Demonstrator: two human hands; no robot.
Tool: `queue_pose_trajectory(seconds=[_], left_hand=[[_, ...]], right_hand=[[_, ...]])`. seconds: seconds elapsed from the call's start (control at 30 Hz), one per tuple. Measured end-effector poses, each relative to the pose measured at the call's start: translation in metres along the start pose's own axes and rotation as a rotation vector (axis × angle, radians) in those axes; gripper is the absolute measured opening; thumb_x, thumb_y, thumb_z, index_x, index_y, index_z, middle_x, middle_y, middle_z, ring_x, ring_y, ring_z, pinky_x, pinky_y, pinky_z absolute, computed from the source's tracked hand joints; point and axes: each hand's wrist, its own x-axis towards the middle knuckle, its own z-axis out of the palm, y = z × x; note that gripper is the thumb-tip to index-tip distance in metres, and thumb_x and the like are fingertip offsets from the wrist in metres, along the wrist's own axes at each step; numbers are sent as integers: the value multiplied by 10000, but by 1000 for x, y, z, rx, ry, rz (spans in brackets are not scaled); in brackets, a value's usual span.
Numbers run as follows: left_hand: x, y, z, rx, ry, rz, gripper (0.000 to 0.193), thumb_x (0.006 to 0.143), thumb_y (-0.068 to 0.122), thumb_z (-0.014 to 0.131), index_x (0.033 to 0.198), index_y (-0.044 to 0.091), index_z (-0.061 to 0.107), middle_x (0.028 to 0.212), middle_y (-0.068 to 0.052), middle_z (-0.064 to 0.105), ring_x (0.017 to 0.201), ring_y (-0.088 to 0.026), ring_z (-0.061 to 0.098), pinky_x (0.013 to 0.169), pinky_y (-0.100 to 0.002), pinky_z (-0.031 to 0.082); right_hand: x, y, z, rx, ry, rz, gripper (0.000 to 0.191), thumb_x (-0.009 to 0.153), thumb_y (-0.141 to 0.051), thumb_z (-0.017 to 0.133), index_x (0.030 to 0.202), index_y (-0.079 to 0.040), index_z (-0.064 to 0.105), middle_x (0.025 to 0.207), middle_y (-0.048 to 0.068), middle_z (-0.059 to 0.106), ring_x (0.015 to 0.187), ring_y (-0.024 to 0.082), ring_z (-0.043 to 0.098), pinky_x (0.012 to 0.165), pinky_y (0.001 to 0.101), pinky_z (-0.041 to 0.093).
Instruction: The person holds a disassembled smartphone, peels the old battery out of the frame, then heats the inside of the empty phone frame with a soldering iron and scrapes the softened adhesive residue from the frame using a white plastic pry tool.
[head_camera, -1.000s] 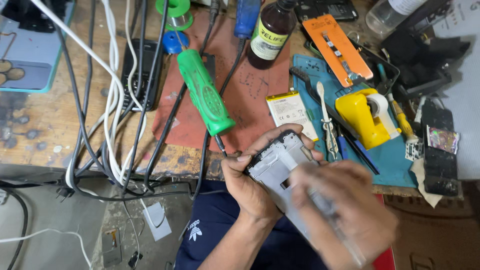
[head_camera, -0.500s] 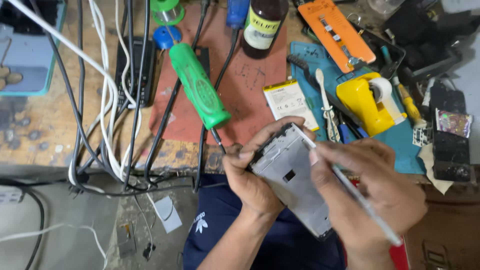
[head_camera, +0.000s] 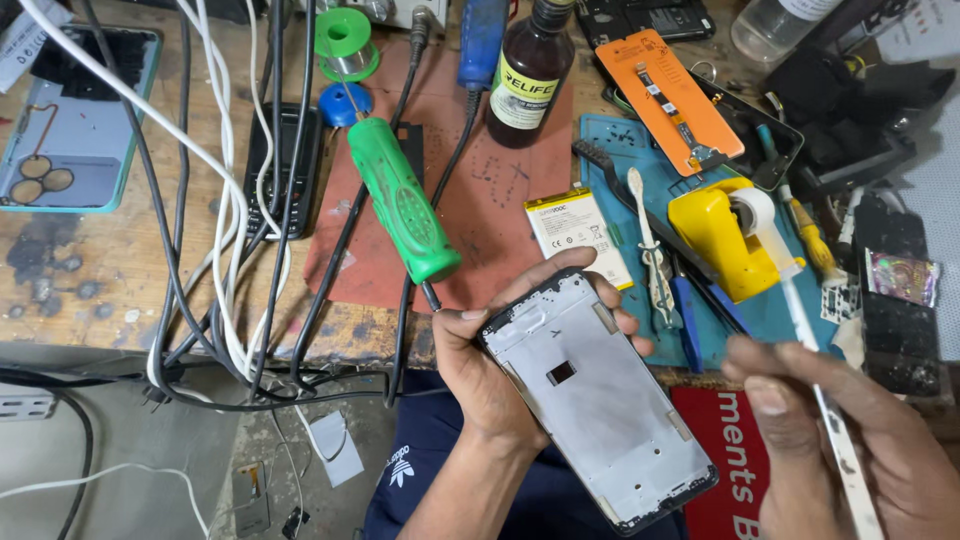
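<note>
The left hand (head_camera: 490, 385) holds a flat grey metal phone frame with a black rim (head_camera: 598, 400). The frame is up in the air, just in front of the edge of the wooden worktop (head_camera: 110, 260) and above the person's dark blue clothes. The thumb lies along the frame's left edge and the other fingers (head_camera: 610, 300) curl round the far side, so the hand is clamped on the frame. The bare metal side faces up, with a small dark hole near its middle.

The right hand (head_camera: 840, 430) pinches a thin white stick tool (head_camera: 815, 375). Its fingers are pressed together on the handle. The tip of the tool points away towards the worktop and sits to the right of the frame, apart from it.

This looks like a pause in work on the bare frame, with the tool lifted off. It seems the next move calls for the tip to come back to the frame with a slow, soft touch, while the left hand keeps the frame steady.

On the worktop near the frame lie a fat green plastic screwdriver handle (head_camera: 402, 200), a white flat phone battery (head_camera: 578, 232), a yellow tape holder (head_camera: 720, 235) and a brown glass bottle (head_camera: 528, 75). Black and white cables (head_camera: 230, 200) hang over the left side.
</note>
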Motion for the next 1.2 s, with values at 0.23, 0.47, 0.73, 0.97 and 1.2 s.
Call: queue_pose_trajectory(seconds=[0.23, 0.47, 0.73, 0.97, 1.2], left_hand=[[2, 2, 5, -4, 19, 45, 783, 931, 544, 418, 1439, -47, 496, 1191, -270, 610, 1071, -400, 661, 944, -609, 556], [-1, 4, 17, 131, 138, 259, 851, 819, 558, 440, 1361, -91, 534, 1175, -249, 614, 1092, -393, 610, 1014, -542, 502], [-7, 7, 17, 92, 172, 391, 804, 820, 549, 484, 1391, -16, 512, 1224, -189, 569, 1182, -383, 558, 1111, -647, 432], [-11, 15, 9, 149, 163, 356, 819, 833, 546, 530, 1451, 10, 515, 1298, -186, 570, 1216, -384, 563, 1144, -639, 401], [-11, 29, 8, 308, 432, 272, 904, 750, 560, 595, 1513, 79, 530, 1308, -168, 593, 1209, -390, 567, 1085, -654, 412]], right_hand=[[12, 5, -16, 269, -193, -302, 428, 1038, -95, 426, 1456, -21, 372, 1465, 271, 487, 1340, 327, 572, 1130, 516, 457], [-7, -4, -3, 282, 32, 15, 493, 1063, -108, 539, 1513, 29, 393, 1221, 275, 726, 885, 319, 793, 768, 430, 667], [-5, -35, 44, 42, 22, -61, 324, 998, -141, 601, 1295, -42, 683, 893, 91, 727, 783, 145, 695, 678, 273, 552], [-15, -43, 75, 11, -107, -396, 219, 965, -146, 719, 1174, -81, 736, 933, 77, 727, 806, 186, 762, 701, 305, 600], [-19, -26, 84, 93, 33, -341, 137, 979, -117, 703, 1103, -62, 728, 997, 83, 758, 866, 186, 786, 753, 310, 633]])
